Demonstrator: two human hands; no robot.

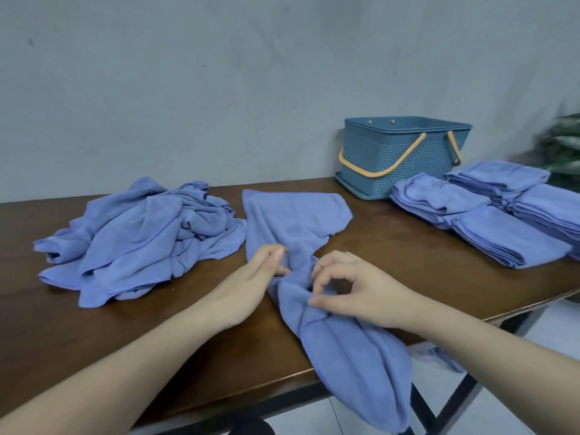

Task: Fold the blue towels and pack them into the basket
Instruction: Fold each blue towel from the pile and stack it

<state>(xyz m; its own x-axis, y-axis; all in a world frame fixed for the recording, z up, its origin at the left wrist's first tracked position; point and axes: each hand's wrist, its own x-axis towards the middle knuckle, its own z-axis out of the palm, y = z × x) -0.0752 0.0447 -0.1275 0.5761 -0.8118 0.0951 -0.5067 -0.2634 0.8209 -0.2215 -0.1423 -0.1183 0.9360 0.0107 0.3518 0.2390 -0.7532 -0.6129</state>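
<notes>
Head view: a blue towel (pixel 298 221) lies bunched across the brown desk (pixel 392 246), its near end hanging over the edge. Left hand (pixel 251 287), fingers straight, touches it; right hand (pixel 354 290) has its grip pinching a fold. Basket (pixel 392 164) stands behind folded towels (pixel 502 233).

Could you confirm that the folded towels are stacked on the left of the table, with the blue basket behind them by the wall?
Not quite: the head view shows the folded towels stacked on the right of the table, not the left. The left holds the unfolded pile. The blue basket does stand behind them by the wall.
</notes>
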